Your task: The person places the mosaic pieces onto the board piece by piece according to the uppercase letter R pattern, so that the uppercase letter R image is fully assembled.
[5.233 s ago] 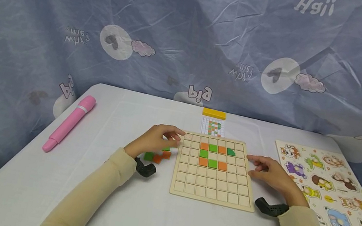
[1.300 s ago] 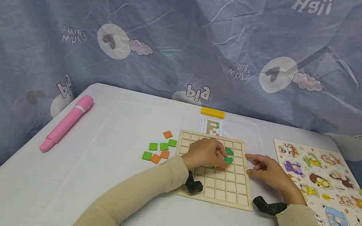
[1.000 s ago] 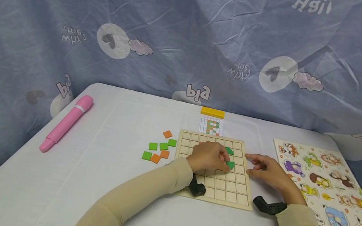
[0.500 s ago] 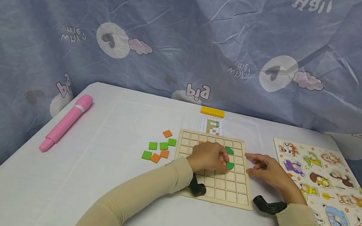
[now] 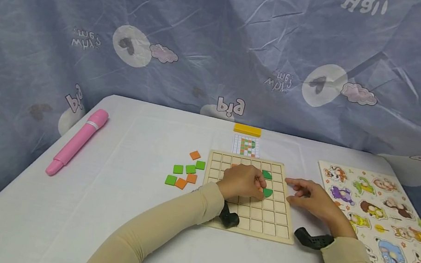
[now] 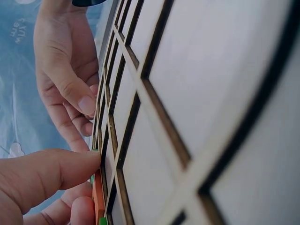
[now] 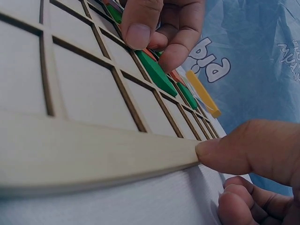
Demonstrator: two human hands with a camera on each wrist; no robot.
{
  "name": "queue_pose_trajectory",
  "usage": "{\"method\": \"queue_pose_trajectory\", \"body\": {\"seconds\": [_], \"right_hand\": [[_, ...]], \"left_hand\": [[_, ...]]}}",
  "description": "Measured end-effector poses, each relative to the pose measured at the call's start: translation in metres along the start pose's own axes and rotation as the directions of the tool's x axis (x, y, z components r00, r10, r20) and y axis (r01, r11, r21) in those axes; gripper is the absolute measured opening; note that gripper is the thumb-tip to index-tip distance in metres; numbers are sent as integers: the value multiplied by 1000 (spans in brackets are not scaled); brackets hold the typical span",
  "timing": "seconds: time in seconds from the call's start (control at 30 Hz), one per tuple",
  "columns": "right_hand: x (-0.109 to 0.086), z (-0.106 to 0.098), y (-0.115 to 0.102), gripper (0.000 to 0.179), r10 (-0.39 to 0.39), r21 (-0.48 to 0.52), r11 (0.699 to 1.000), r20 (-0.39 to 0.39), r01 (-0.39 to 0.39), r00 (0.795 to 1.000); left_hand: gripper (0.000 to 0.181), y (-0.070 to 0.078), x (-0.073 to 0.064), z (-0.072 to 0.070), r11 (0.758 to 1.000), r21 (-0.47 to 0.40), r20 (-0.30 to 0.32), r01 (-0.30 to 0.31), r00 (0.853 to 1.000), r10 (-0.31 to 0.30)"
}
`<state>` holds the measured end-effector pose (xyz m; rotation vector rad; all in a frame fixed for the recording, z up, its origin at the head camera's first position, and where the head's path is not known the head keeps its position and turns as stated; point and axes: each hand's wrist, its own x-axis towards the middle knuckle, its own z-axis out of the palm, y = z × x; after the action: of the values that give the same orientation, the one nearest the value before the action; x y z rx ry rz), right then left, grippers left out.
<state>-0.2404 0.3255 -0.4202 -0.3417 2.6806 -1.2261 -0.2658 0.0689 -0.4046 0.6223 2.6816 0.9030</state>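
A wooden grid board [image 5: 246, 227] lies on the table, several orange and green tiles set in its cells. My left hand [image 5: 241, 182] reaches over it, thumb and finger pinching a green round-edged tile [image 5: 267, 193] at a cell; the right wrist view shows this tile [image 7: 157, 74] low in the grid under the fingertips. Another green round-edged tile [image 5: 266, 175] sits further up the board. The left hand hides some of the tiles. My right hand [image 5: 314, 201] rests at the board's right edge, its thumb [image 7: 220, 152] touching the rim.
Loose green and orange square tiles [image 5: 191, 169] lie left of the board. Behind it are a pattern card [image 5: 247, 146] and a yellow block [image 5: 247, 130]. A pink marker-shaped stick [image 5: 77, 143] lies far left, an animal puzzle board [image 5: 388, 228] at right.
My left hand has moved from the loose tiles onto the board with the green round-edged tile, then slightly toward me to a lower cell. Over the last half second little moves. The right hand stays put.
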Motion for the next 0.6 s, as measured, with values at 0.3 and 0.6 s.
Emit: {"method": "queue_pose_trajectory", "body": {"seconds": [0.3,0.6], "right_hand": [[-1,0,1,57,-2,3,1000,-1,2,1000],[-1,0,-1,58,17,8,1000,2,-17,1000]], "left_hand": [[22,1,-4,-3,1000,6,11,-3,1000,3],[18,-6,-24,-15,996,-16,-25,-92,995,91]]}}
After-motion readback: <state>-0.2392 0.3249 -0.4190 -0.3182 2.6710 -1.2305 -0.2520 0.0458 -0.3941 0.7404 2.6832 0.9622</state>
